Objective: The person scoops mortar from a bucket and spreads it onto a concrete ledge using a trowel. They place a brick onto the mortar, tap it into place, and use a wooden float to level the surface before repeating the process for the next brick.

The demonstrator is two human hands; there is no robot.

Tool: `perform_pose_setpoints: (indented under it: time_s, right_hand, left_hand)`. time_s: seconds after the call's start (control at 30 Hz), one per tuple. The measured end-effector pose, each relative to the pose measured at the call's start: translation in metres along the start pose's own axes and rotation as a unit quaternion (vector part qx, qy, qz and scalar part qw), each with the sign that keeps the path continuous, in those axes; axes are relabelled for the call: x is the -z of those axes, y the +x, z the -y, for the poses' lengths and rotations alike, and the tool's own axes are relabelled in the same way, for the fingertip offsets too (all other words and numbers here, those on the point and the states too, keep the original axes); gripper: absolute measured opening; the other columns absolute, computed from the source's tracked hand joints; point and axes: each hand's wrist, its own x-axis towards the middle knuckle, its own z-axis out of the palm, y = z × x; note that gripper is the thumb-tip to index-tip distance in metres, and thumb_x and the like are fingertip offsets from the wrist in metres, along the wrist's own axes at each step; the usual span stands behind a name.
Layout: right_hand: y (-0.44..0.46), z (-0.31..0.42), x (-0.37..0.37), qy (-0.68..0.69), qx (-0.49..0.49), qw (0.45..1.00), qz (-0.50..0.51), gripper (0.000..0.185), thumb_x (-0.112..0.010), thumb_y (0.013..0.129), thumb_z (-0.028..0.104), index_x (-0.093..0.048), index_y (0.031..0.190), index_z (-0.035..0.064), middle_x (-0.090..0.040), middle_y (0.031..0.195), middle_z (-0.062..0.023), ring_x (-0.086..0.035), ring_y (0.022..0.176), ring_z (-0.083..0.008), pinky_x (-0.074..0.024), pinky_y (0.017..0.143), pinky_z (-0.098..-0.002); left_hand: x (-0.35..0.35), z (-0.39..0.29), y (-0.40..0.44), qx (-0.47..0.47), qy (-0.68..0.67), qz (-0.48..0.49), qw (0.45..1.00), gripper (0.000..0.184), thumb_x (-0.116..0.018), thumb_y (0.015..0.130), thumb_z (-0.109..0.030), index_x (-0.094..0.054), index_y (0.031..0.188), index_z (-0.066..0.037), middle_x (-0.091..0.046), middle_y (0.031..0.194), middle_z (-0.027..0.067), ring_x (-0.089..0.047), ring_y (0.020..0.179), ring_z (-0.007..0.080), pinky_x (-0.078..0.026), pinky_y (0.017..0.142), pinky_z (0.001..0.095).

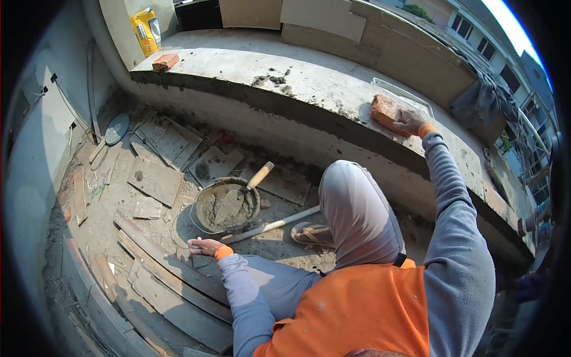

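My right hand grips the near end of a reddish brick, which rests on the concrete ledge. My left hand is held low over the floor with its fingers stretched out, and nothing shows in it. Just beyond that hand stands a bucket of wet grey mortar. A trowel with a wooden handle lies in the mortar, its blade partly coated.
Another brick lies at the ledge's far left, near a yellow bag. Mortar lumps dot the ledge. Wooden planks, broken boards and a pole litter the floor. Sheeting hangs at right.
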Motion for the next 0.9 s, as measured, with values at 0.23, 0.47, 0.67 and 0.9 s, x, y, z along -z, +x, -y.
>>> perform_pose_setpoints:
  time_s: [0.23, 0.47, 0.67, 0.9]
  right_hand:
    - [0.015, -0.019, -0.011, 0.056, 0.056, 0.995, 0.053, 0.063, -0.058, 0.081, 0.052, -0.053, 0.128, 0.0101, -0.05, 0.129, -0.0188, -0.043, 0.124, -0.0338, -0.0349, 0.102, -0.0394]
    - [0.018, -0.003, 0.022, 0.141, -0.024, 0.985, 0.099, 0.061, -0.058, 0.079, 0.058, -0.063, 0.116, 0.0102, -0.06, 0.115, -0.0164, -0.053, 0.114, -0.0323, -0.0414, 0.095, -0.0396]
    - [0.045, 0.019, 0.006, 0.069, 0.021, 0.992, -0.104, 0.062, -0.056, 0.082, 0.057, -0.055, 0.125, 0.0122, -0.051, 0.126, -0.0146, -0.048, 0.118, -0.0308, -0.0387, 0.096, -0.0423]
    - [0.089, 0.047, 0.002, -0.015, 0.057, 0.996, -0.062, 0.054, -0.052, 0.087, 0.051, -0.047, 0.133, 0.0216, -0.048, 0.132, -0.0101, -0.046, 0.12, -0.0308, -0.0382, 0.097, -0.0457]
  left_hand:
    - [-0.007, 0.0, -0.009, 0.016, 0.003, 0.012, 1.0, 0.053, -0.038, 0.098, -0.046, -0.036, 0.124, 0.0, -0.046, 0.114, 0.0178, -0.048, 0.104, 0.0256, -0.038, 0.094, 0.0378]
    - [-0.009, -0.017, -0.016, -0.068, -0.009, 0.024, 0.997, 0.053, -0.04, 0.098, -0.045, -0.036, 0.121, 0.003, -0.043, 0.118, 0.0224, -0.047, 0.108, 0.0289, -0.037, 0.095, 0.0384]
    - [0.018, -0.069, 0.004, -0.177, -0.024, -0.004, 0.984, 0.048, -0.044, 0.098, -0.037, -0.036, 0.123, 0.004, -0.042, 0.12, 0.0214, -0.047, 0.11, 0.0272, -0.038, 0.097, 0.0392]
    - [0.139, -0.198, 0.068, -0.364, 0.015, 0.001, 0.931, 0.05, -0.058, 0.093, -0.03, -0.038, 0.121, 0.005, -0.048, 0.114, 0.0127, -0.049, 0.097, 0.017, -0.042, 0.087, 0.031]
